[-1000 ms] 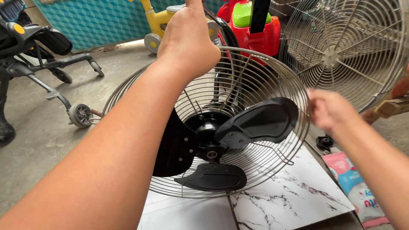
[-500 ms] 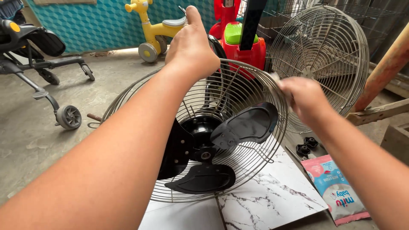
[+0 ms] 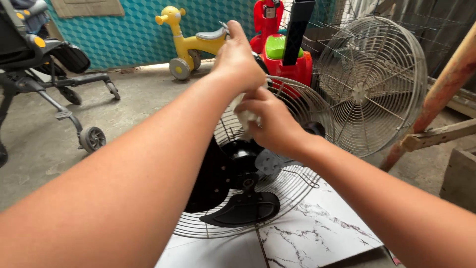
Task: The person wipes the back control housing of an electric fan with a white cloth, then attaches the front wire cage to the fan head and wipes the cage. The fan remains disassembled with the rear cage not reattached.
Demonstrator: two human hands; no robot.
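The left hand (image 3: 238, 62) is extended forward over the top of the rear fan guard (image 3: 297, 183), thumb raised, with the fingers curled over the far side of the rim. They are hidden from view, so whether they actually clasp the wire cannot be told. The right hand (image 3: 270, 121) is closed around a small pale cloth (image 3: 244, 115), which is pressed against the upper wires of the guard just below the left hand. The two hands are nearly touching.

The rear fan guard is a round wire cage, tilted toward the camera, directly beneath and in front of both hands. Inside it sit the black fan blades (image 3: 243, 208), mounted on a black hub (image 3: 246, 183) below the right wrist. The lowest blade lies near the bottom rim.

The guard stands on a white marble-patterned board (image 3: 317, 233) laid on the concrete floor (image 3: 134, 104).

A second wire guard (image 3: 369, 84), detached, stands upright to the right, apart from the hands. Behind the left hand are a red and green ride-on toy (image 3: 282, 54) and a yellow ride-on toy (image 3: 191, 42). A dark stroller (image 3: 47, 74) stands at the far left.
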